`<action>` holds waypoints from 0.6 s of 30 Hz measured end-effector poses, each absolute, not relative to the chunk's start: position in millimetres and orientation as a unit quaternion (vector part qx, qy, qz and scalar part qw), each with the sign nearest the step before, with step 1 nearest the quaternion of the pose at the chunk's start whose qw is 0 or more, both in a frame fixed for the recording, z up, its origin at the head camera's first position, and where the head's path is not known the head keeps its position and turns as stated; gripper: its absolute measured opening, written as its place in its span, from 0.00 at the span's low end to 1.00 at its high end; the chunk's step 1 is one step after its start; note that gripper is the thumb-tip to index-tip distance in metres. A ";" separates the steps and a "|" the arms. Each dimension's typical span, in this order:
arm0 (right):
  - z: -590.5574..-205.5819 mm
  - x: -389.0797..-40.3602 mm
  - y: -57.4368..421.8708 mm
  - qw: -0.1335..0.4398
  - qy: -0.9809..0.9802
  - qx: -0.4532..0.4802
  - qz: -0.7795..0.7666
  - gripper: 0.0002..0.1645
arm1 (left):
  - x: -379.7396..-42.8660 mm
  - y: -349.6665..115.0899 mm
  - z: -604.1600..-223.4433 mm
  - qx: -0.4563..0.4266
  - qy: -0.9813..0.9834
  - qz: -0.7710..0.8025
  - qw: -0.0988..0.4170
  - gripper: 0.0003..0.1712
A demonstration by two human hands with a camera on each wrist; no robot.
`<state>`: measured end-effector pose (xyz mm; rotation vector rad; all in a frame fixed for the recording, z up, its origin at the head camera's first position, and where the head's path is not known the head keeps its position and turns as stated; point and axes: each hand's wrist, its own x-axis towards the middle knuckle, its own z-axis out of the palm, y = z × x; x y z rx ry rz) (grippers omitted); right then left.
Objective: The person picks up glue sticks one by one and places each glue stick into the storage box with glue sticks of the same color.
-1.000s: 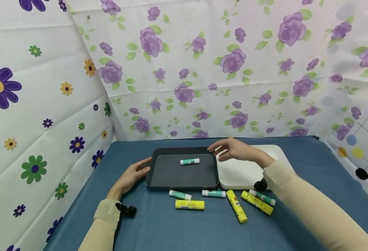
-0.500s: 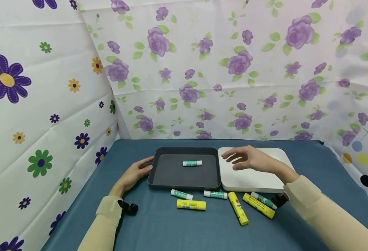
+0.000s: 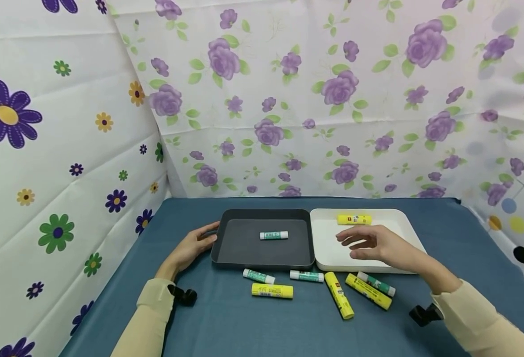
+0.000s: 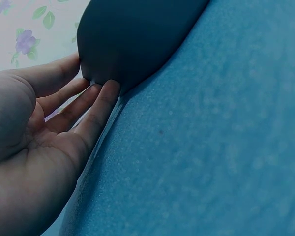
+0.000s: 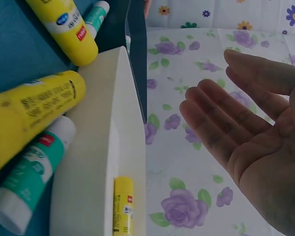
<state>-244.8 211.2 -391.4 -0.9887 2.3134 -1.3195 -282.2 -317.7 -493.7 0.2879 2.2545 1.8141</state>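
My left hand (image 3: 190,253) rests its fingertips and thumb against the left side of a dark grey tray (image 3: 262,260); the left wrist view shows the fingers (image 4: 96,115) fairly straight along that wall. One green-and-white glue stick (image 3: 273,235) lies in the grey tray. Over the white tray (image 3: 326,248) hovers my right hand (image 3: 384,245), its fingers loosely bent and nothing between them. Behind that hand, at the tray's far side, lies a yellow glue stick (image 3: 354,219). The right wrist view shows the same yellow stick (image 5: 123,206) inside the tray wall, apart from the fingers (image 5: 211,123).
In front of the trays, several glue sticks lie on the blue cloth (image 3: 226,327): yellow ones (image 3: 272,291) and green-and-white ones (image 3: 306,276). The two trays stand side by side. Flowered sheets (image 3: 266,99) hang behind and at the left.
My right hand has moved right and toward me, from the edge between the trays to over the white tray. The yellow glue stick there has come into view. My left hand stays at the grey tray.
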 end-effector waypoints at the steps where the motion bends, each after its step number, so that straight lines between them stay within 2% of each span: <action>1: -393.2 -242.5 212.0 0.151 0.803 -0.346 -0.462 0.24 | -282.2 -317.8 -493.7 0.099 0.770 0.619 0.116 0.31; 18: -422.2 -206.8 218.5 0.177 0.760 -0.326 -0.534 0.27 | -283.3 -316.3 -492.6 0.095 0.771 0.619 0.119 0.32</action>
